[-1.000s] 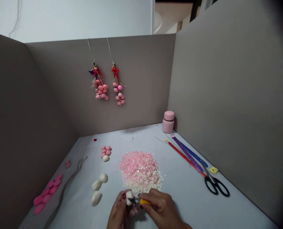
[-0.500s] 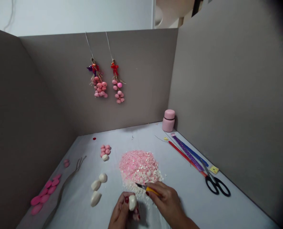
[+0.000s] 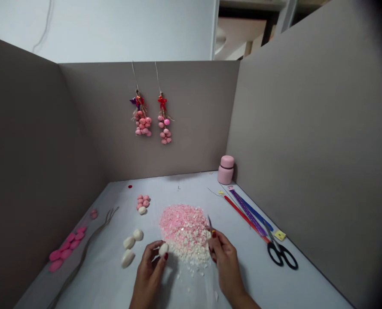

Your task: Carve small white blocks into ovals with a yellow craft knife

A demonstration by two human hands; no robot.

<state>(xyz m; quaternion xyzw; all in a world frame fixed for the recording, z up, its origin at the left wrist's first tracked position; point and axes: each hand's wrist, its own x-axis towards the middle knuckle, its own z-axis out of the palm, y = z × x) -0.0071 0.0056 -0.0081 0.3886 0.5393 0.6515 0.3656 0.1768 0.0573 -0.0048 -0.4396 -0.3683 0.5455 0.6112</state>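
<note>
My left hand (image 3: 149, 267) pinches a small white soap-like ball (image 3: 163, 249) between thumb and fingers, held above the table's near middle. In my right hand (image 3: 227, 262) is a craft knife (image 3: 210, 222), its blade pointing up and away; the fingers cover most of its yellow handle. The blade is apart from the ball. Between and beyond both hands lies a heap of pink and white shavings (image 3: 186, 225). Left of my left hand rest a few larger white lumps (image 3: 128, 258), and behind them a cluster of pink balls (image 3: 143, 201) with one white ball (image 3: 142, 210).
Flat pink pieces (image 3: 65, 253) and long twine (image 3: 84, 257) lie at left. Black-handled scissors (image 3: 282, 255) and red, purple and blue ribbons (image 3: 247, 212) lie at right. A pink jar (image 3: 226, 170) stands in the back corner. Two bead bunches (image 3: 143, 122) hang on the grey back panel (image 3: 197, 107).
My hands have moved apart. The left carries the white ball leftward and away from me; the right has swung the knife right, turning its blade upward. The camera view has tilted up slightly.
</note>
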